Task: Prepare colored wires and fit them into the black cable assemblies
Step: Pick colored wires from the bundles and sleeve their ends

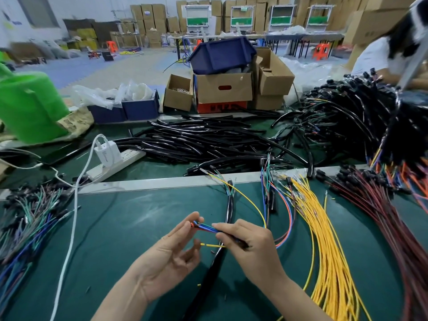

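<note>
Slipping is the risk: the yellow wire (212,245) sticks out below the colored wires (206,228) and may miss the black cable (214,265). Your left hand (171,253) pinches the wire tips between thumb and forefinger; your right hand (245,246) has a closed grip round the bundle. Farther on the bench (115,228) lies the cable pile (203,137).

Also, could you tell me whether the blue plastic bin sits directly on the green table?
No, the blue plastic bin rests tilted on top of an open cardboard box.
</note>
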{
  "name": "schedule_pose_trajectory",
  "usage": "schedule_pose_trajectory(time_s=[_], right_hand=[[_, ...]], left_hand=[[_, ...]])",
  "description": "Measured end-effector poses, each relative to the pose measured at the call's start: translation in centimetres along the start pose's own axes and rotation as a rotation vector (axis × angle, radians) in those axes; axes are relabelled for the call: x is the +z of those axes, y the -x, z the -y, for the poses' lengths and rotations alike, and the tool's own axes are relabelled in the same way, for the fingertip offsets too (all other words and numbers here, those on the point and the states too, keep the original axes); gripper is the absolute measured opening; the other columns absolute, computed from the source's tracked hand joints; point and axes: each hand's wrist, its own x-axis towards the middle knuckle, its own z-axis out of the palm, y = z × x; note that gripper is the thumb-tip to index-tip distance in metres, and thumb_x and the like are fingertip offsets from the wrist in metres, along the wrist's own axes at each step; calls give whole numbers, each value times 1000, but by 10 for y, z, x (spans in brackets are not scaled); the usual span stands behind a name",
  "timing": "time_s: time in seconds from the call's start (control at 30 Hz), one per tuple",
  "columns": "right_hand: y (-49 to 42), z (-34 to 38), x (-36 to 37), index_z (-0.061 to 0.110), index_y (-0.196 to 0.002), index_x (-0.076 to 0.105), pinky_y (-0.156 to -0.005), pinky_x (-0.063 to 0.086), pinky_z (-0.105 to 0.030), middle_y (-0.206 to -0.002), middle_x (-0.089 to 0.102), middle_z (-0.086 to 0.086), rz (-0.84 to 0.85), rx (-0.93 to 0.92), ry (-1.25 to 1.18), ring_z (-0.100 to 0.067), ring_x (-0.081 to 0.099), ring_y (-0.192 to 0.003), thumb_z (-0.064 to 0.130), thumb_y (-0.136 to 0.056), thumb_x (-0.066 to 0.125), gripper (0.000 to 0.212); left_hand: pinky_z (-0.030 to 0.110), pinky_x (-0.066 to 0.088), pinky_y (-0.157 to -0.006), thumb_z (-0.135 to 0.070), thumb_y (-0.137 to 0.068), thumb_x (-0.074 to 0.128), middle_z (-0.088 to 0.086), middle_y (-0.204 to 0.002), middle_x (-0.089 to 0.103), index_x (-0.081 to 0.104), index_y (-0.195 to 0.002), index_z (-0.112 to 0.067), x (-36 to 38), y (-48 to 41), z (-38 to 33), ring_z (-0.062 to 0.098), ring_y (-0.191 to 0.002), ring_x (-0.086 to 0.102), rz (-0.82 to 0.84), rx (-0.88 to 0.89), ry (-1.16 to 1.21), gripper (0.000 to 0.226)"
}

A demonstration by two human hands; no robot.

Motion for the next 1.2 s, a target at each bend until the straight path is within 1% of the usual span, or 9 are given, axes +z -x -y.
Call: schedule_pose_trajectory(time_s=[0.17, 0.3, 0.43, 0.6, 0.8, 0.9, 0.97, 1.07, 1.2], right_hand=[[0, 1, 1, 19, -99, 76, -58, 32, -6, -67, 47, 26, 1, 13, -24, 9, 42, -57, 20, -83, 69, 17], [2, 0, 1, 20, -99, 76, -55, 40, -16, -66, 57, 10, 11, 17, -19, 0, 48, -56, 22, -83, 68, 18], [3, -1, 2, 19, -98, 76, -54, 40, -17, -66, 56, 8, 23, -5, 22, 3, 44, -57, 23, -83, 69, 17], [4, -3, 3, 18, -96, 75, -55, 43, -20, -70, 60, 6, 34, -10, 11, -4, 50, -57, 22, -85, 67, 15], [5, -6, 4, 20, -96, 75, -55, 49, -28, -75, 66, 8, 59, -11, 32, -6, 57, -60, 26, -87, 65, 15], [5, -4, 5, 23, -96, 75, -55, 49, -27, -76, 65, 11, 68, 0, 40, -1, 54, -61, 32, -87, 62, 18], [5, -2, 4, 24, -95, 75, -55, 50, -28, -75, 65, 11, 69, -6, 52, -3, 56, -61, 33, -87, 61, 18], [4, -1, 3, 22, -95, 75, -56, 51, -30, -76, 66, 8, 82, -62, 132, -11, 60, -63, 26, -86, 65, 14], [7, 2, 11, 13, -104, 71, -67, 54, -27, -89, 69, 1, 144, -213, 158, -16, 67, -77, 8, -87, 63, 20]], left_hand=[[39, 56, -77, -28, -53, 92, 4, -114, 68, 71, -111, -23, -3, 2, 0, 24, -85, 68, 132, -104, 8, 62], [43, 54, -84, -42, -78, 70, 17, -108, 63, 65, -121, -19, -4, 5, 0, 31, -94, 65, 198, -236, -4, 49], [37, 59, -68, -26, -73, 72, 20, -89, 64, 73, -104, -4, 0, 4, 1, 26, -77, 69, 101, -144, 128, 38], [32, 59, -65, -15, -75, 63, 17, -83, 65, 75, -87, 0, 0, 3, 1, 20, -71, 69, 18, -8, 79, 23], [27, 58, -65, -11, -72, 64, 16, -81, 70, 75, -89, -2, -6, 3, 0, 19, -71, 71, -59, 208, -176, 22], [24, 57, -70, -16, -73, 66, 22, -91, 72, 76, -91, -6, -6, 7, -7, 23, -82, 72, -70, 319, -411, 23], [21, 56, -70, -13, -77, 67, 22, -87, 72, 77, -86, -10, -3, 8, -11, 24, -82, 72, -88, 362, -569, 14], [20, 56, -66, 3, -83, 64, 19, -78, 72, 76, -74, -9, -1, 6, -17, 22, -74, 72, -110, 382, -774, 20], [22, 56, -66, 6, -82, 64, 17, -74, 72, 73, -68, -8, 4, 4, -21, 21, -70, 71, -63, 335, -893, 22]])
